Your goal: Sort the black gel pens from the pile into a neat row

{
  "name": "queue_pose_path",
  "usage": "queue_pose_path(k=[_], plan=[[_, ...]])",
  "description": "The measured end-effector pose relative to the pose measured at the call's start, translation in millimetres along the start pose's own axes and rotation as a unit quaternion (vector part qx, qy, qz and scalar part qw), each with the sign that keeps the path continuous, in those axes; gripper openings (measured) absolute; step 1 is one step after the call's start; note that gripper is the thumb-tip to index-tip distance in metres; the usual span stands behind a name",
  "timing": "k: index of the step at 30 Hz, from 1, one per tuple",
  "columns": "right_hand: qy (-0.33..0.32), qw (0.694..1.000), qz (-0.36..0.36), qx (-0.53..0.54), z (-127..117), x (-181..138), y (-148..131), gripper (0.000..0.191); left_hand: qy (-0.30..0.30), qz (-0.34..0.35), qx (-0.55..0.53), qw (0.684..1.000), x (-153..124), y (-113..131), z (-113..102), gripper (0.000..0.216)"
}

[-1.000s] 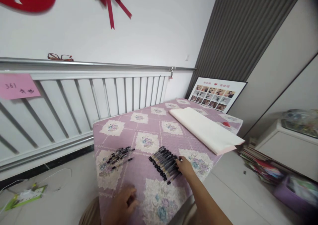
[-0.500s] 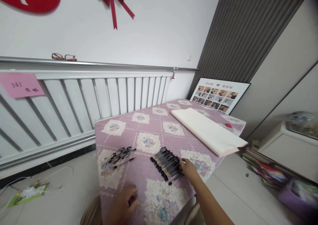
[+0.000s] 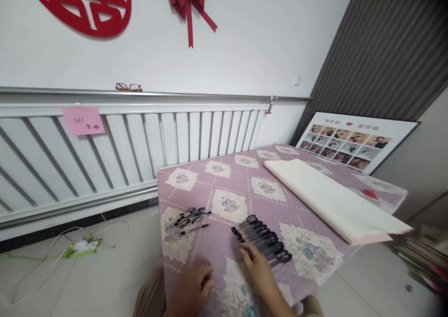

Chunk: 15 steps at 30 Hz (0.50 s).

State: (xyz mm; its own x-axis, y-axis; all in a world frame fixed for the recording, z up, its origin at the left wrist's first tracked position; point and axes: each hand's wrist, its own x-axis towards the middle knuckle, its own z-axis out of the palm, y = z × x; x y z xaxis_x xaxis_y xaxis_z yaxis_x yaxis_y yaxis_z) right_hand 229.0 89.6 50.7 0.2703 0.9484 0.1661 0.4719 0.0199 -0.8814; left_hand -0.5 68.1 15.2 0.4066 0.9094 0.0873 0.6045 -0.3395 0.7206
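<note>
A row of black-capped pens (image 3: 264,238) lies side by side on the purple patterned tablecloth (image 3: 206,193). My right hand (image 3: 257,268) is at the near side of this row, its fingertips by the pen ends and its fingers slightly apart; it partly covers the nearer pens. My left hand (image 3: 194,286) rests on the cloth to the left, fingers loosely curled with a gap to the thumb and nothing visible in it. Beyond it lies a loose pile of pens (image 3: 192,215), with a single pen (image 3: 195,229) just in front.
A folded cream sheet (image 3: 325,195) lies across the table's right part, near a small red item (image 3: 370,193). A photo board (image 3: 350,142) leans at the back right. The radiator (image 3: 206,132) runs behind the table. A power strip (image 3: 82,248) with cables lies on the floor.
My right hand has moved from the right end of the pen row to its near side. The pens there lie closer together. The view has turned left; my left hand stays similarly placed.
</note>
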Motion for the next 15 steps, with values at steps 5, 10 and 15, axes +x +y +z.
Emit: queue_pose_path(k=[5,10,15], plan=[[-0.066,0.997,-0.02,0.037,54,-33,-6,0.023,0.115,-0.026,-0.04,0.992,11,-20,0,0.027],[-0.036,0.998,-0.047,-0.015,64,-50,5,0.023,0.204,-0.101,0.034,0.973,40,-42,-39,0.026],[-0.052,0.996,-0.06,-0.045,62,-50,4,0.023,0.169,-0.13,0.105,0.971,67,-52,-67,0.019]])
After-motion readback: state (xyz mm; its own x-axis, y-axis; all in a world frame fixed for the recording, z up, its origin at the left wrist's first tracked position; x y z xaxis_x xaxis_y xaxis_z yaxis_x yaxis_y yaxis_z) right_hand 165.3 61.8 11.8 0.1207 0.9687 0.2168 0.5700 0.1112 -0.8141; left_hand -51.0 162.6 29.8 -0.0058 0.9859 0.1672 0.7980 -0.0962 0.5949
